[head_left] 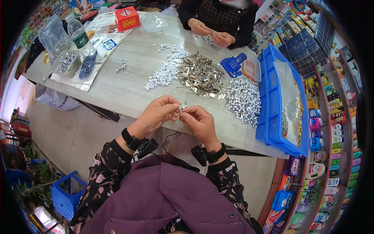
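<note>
Over the near edge of the table, my left hand (161, 110) and my right hand (199, 121) meet with fingertips pinched together. Between them is a small silvery metal piece (182, 106), too small to make out in detail. Just beyond lies a heap of flat metal clips (200, 74). Small white and silver round parts (161, 76) spread to its left, and a pile of silver parts (243, 99) sits to its right. A few joined metal pieces (122, 66) lie apart on the left of the tabletop.
A blue tray (269, 101) borders the right side, near a blue holder (233, 65) and a clear tub (251, 70). At left stand a tub of parts (67, 62), a bottle (78, 33) and a red box (127, 19). Opposite, another person's hands (210, 35) work over small parts.
</note>
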`<state>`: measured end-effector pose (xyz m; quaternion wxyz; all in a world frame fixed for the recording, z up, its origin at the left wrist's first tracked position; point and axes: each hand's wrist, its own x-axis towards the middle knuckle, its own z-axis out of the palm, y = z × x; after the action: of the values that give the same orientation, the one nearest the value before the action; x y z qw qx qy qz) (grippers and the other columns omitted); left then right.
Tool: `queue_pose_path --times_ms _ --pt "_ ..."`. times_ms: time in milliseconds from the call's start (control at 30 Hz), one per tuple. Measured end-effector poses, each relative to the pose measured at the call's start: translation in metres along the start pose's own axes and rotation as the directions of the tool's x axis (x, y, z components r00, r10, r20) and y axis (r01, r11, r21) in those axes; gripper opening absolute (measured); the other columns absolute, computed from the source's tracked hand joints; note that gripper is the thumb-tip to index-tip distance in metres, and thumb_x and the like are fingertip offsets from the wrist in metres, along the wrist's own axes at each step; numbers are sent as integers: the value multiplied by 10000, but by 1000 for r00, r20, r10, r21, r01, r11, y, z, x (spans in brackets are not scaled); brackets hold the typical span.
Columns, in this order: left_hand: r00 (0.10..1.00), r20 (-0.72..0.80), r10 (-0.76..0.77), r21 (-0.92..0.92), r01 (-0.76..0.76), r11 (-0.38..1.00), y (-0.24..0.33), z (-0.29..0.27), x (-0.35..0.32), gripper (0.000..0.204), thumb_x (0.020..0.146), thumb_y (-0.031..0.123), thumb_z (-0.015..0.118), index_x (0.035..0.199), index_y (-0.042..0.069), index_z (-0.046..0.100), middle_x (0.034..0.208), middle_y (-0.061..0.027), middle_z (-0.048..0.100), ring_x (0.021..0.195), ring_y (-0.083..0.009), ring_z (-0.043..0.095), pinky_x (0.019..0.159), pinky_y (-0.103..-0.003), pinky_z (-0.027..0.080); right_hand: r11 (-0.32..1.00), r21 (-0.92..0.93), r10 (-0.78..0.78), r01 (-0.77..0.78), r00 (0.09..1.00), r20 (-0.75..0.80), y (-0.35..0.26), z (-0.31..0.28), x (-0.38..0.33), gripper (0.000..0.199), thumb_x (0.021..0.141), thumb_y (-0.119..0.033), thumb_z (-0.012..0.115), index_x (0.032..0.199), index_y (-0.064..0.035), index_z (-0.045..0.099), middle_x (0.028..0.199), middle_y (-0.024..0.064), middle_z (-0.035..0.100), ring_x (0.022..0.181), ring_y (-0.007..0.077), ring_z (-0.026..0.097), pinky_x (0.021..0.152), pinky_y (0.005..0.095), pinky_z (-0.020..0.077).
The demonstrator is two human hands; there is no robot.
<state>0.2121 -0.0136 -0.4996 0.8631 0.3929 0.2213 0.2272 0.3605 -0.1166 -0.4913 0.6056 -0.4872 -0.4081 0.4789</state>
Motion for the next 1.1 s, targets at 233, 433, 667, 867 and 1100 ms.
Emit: queue_pose_path --times_ms 233,433,667,867,1100 --pt "995 -27 99 89 -96 991 -5 6 0 126 891 124 537 965 24 522 826 -52 586 713 -109 581 638 -223 491 975 -132 -188 178 980 -70 11 -2 4 102 838 -20 600 934 13 590 915 57 625 823 96 589 741 216 472" --pt "957 -28 289 330 -264 906 -22 15 -4 136 898 120 522 974 9 499 824 -68 592 701 -112 588 628 -234 496 996 -25 87 -86 996 19 0 -7 5 155 840 -36 605 986 5 574 904 50 618 825 95 582 746 226 470" --pt "894 27 447 606 -370 704 -30 16 -5 160 893 115 529 986 -2 473 780 -64 589 664 -96 580 566 -239 478 980 -169 115 -101 990 76 1 -14 8 164 840 -51 603 988 -1 555 878 39 609 800 91 582 729 222 471" --pt "922 -1 387 584 -314 749 -29 18 -4 168 885 128 548 975 3 481 743 -58 578 625 -89 566 520 -235 454 948 -316 41 -28 999 33 8 -14 8 152 809 -80 640 915 3 568 864 54 613 727 75 584 626 207 472" --pt "942 -40 333 615 -240 751 -3 4 2 159 853 125 587 935 9 514 739 -27 564 613 -87 532 539 -230 433 875 -476 -123 88 992 -43 2 -33 18 232 799 -84 635 1014 -15 582 840 23 591 721 84 560 643 226 467"
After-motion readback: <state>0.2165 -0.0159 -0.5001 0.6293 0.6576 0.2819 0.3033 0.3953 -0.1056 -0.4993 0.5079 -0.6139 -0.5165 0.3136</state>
